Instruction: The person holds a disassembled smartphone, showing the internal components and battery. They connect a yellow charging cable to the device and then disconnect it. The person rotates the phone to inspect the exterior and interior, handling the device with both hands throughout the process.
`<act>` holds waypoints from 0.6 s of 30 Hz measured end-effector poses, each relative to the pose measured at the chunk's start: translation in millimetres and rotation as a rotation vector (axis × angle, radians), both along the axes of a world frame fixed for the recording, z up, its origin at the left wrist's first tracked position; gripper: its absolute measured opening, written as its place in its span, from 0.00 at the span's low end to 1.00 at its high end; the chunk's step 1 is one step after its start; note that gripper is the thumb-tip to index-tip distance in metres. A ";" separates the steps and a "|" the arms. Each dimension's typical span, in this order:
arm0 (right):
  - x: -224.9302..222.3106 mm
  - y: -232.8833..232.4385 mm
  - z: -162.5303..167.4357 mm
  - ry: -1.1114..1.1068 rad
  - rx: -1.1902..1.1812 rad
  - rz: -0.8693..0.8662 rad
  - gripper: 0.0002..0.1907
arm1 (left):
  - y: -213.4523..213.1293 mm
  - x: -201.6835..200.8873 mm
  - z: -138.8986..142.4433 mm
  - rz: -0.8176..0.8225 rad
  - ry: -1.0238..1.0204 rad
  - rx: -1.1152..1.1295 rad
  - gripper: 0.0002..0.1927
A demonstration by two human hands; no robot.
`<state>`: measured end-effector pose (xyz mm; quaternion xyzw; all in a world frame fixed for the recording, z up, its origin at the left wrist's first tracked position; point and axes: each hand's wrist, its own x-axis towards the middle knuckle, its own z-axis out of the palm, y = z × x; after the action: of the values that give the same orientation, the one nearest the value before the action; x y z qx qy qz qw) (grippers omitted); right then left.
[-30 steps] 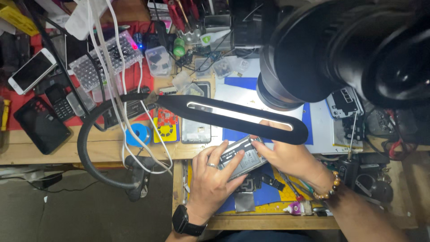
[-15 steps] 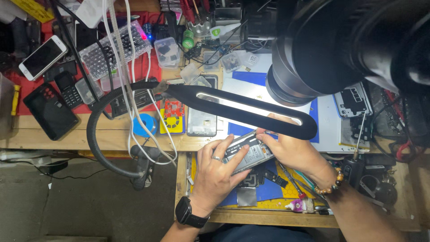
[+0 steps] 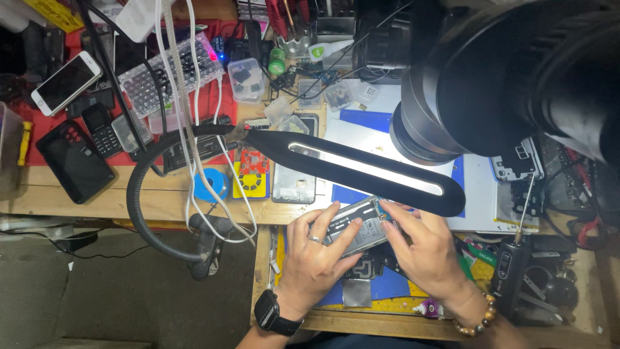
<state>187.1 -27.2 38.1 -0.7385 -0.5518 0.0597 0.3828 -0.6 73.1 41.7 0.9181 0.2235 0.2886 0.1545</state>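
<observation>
An opened phone (image 3: 357, 227) with its back removed and inner parts showing lies tilted between both hands, just below a black lamp head (image 3: 361, 169). My left hand (image 3: 315, 258), with a ring and a dark wristwatch, grips the phone's left side. My right hand (image 3: 423, 249), wearing a bead bracelet, presses its fingertips on the phone's right end. Both hands hover over a blue mat (image 3: 381, 284) at the bench's front edge.
A large black microscope body (image 3: 516, 77) fills the upper right. A gooseneck lamp arm (image 3: 145, 213) and white cables (image 3: 194, 129) hang at the left. Several phones (image 3: 64, 81), parts boxes (image 3: 245, 77), a bare phone frame (image 3: 294, 184) and a black electric screwdriver (image 3: 507, 271) crowd the bench.
The view has drifted slightly; both hands stay on the opened phone, with my right fingers shifting along its right end.
</observation>
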 end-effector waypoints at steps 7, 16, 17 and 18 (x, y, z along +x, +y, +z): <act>-12.9 -3.2 -3.1 0.078 0.015 -0.080 0.22 | 0.7 0.2 -1.9 -0.001 -0.008 0.009 0.34; -12.1 -1.4 -5.5 0.114 0.050 -0.099 0.13 | 1.5 0.3 -11.9 0.011 -0.108 -0.012 0.46; -10.3 0.7 -4.5 0.077 0.060 -0.086 0.13 | 1.6 1.2 -13.4 0.017 -0.123 -0.013 0.48; -9.8 2.5 -3.2 0.048 0.068 -0.065 0.13 | 0.7 -0.7 -14.1 0.031 -0.131 -0.015 0.49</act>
<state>177.3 -24.7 34.8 -0.7410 -0.5200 0.0462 0.4224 -1.3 73.8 27.5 0.8925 0.2293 0.3486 0.1713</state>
